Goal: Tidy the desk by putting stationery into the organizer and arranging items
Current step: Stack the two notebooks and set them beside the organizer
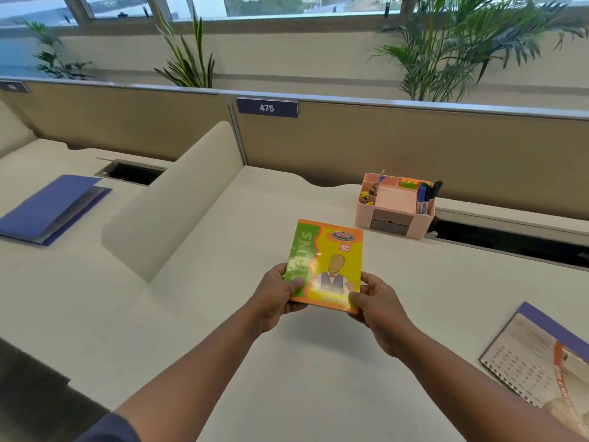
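While both hands grip it, the booklet sits between them.

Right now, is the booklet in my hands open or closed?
Closed: the booklet shows only its front cover, with left hand and right hand gripping its lower corners.

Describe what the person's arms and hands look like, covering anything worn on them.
Both forearms are bare. The left hand and right hand wear no gloves, rings or watch that shows. A dark blue sleeve covers the left upper arm at the lower frame edge.
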The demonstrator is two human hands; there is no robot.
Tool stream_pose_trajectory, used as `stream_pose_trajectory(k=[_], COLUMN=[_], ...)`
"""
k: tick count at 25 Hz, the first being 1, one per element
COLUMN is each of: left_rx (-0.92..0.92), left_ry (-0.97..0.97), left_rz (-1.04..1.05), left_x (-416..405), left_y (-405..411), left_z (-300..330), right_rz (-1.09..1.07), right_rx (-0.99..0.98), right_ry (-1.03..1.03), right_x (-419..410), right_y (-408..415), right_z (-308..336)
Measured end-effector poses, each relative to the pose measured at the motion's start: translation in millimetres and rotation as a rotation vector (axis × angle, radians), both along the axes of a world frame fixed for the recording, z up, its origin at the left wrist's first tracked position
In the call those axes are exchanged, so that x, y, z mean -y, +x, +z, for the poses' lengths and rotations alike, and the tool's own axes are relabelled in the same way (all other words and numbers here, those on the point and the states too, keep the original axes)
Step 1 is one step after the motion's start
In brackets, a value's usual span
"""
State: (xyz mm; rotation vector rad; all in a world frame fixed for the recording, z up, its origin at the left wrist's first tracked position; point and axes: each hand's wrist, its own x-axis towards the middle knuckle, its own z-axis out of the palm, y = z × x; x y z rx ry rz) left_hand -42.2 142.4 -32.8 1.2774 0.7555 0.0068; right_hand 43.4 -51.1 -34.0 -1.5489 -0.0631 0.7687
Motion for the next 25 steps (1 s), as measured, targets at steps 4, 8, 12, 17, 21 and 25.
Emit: stream_pose_trajectory(k=[4, 8, 12, 17, 21, 25], left_rx=[-0.035, -0.047, -0.088, -0.103, -0.059, -0.028], left_ry=[0.050, 0.291, 0.626, 0.780, 0.893, 0.949], left_rz=[-0.006, 0.017, 0.058, 0.096, 0.104, 0.126], left_x=[-36, -79, -111, -138, -151, -159], left_y=[34, 82, 131, 189, 231, 256], left_z=[-16, -38, -67, -93, -101, -118], right_rz=[0.029, 0.042, 0.051, -0.005, -0.048, -0.043], right_rx=[0.077, 0.214, 0.396, 0.568, 0.645, 0.818], right_ry=[-0.111, -0.195, -0.283, -0.375, -0.463, -0.524], right_x=[-37, -79, -122, -163, -186, -195], right_y=[33, 79, 125, 173, 204, 220], right_z=[-24, -44, -66, -103, -122, -134])
